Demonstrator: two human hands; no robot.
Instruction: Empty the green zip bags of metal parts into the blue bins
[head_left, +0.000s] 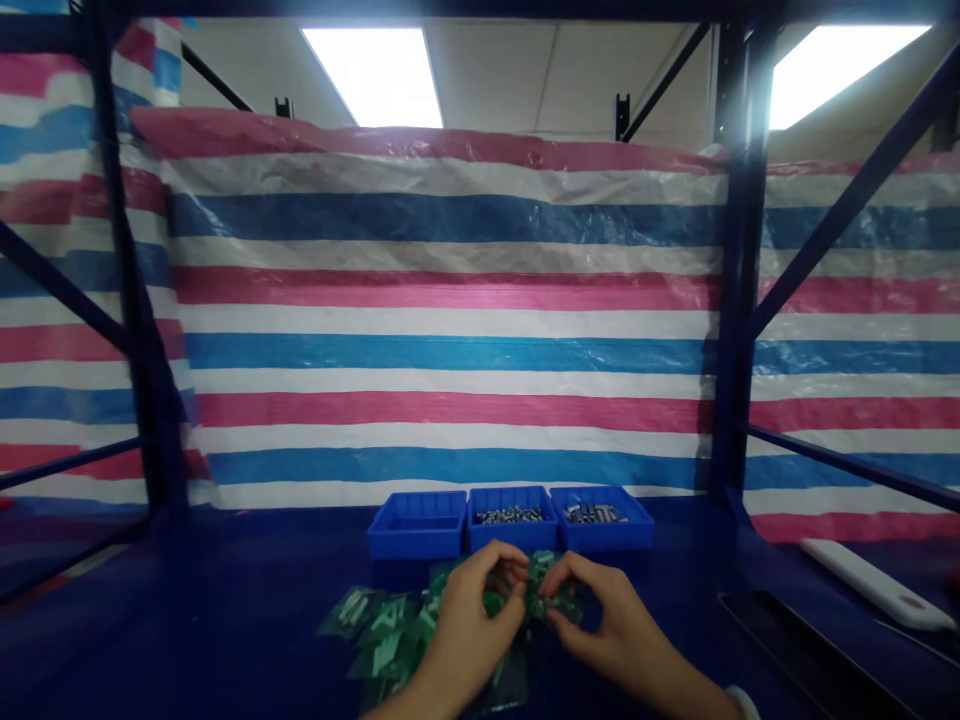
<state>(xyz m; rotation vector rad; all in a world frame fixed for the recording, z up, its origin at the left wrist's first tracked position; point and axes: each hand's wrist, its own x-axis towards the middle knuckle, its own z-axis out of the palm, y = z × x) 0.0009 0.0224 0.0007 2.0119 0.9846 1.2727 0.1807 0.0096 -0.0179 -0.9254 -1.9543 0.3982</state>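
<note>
My left hand (480, 610) is over a pile of small clear-and-green plastic bags (386, 635), its thumb and fingers curled close together. Facing it on the right, my right hand (600, 610) has thumb and fingertips pinched at a greenish bag (541, 575) between the two hands. What lies between my left fingertips is too small and dark to make out. Some bags in the pile show pale strips inside. Part of the pile is hidden under my left hand and wrist.
Behind the hands stand three blue bins: the left one (416, 545) looks bare inside, while the middle (513, 535) and right (604, 535) hold small metal parts. A dark flat device (810, 650) and a white elongated object (877, 585) lie right. Blue posts (735, 300) flank the table.
</note>
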